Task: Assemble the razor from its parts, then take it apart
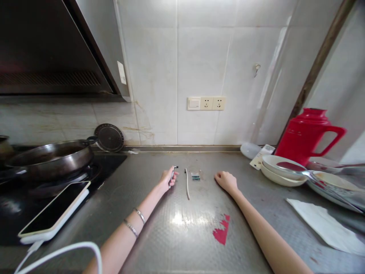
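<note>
My left hand (167, 178) is closed around a slim dark and silvery tool (171, 177) with a short black head bent to one side at its top. Too little of it shows to tell its kind. Just right of that hand, a thin white stick (187, 185) with a dark upper end lies on the steel counter (171, 251). Beside the stick is a small clear piece with teal and dark bands (195, 176). My right hand (226, 180) rests on the counter as a loose fist, knuckles up, with nothing visible in it.
A torn red scrap (221, 231) lies nearer me. At left are a phone (55, 211) with a white cable (71, 246) and a pan (54, 161) on the cooktop. Bowls (282, 177), a red thermos (303, 137) and a white paper sheet (327, 226) are at right.
</note>
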Tool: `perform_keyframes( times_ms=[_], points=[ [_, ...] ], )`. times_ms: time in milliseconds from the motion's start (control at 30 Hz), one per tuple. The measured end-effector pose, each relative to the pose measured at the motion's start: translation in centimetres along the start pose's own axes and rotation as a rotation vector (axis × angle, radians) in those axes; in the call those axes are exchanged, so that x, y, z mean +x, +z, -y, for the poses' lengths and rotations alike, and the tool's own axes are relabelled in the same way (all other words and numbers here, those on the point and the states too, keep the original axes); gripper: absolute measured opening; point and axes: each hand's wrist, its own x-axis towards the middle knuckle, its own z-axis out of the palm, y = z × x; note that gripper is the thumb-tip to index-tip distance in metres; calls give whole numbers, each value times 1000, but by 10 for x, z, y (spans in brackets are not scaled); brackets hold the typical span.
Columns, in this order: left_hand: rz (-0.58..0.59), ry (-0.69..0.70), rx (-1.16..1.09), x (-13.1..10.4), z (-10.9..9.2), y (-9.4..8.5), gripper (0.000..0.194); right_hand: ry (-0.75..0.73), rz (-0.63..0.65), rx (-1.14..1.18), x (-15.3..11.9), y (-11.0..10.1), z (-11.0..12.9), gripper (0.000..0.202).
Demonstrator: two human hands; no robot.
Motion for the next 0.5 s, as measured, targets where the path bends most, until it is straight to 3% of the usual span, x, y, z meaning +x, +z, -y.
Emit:
perform_keyframes(
  times_ms=[500],
  points=[
    [-61, 65, 66, 1, 2, 2, 40, 1, 4, 11, -1, -1, 0, 39]
  ],
)
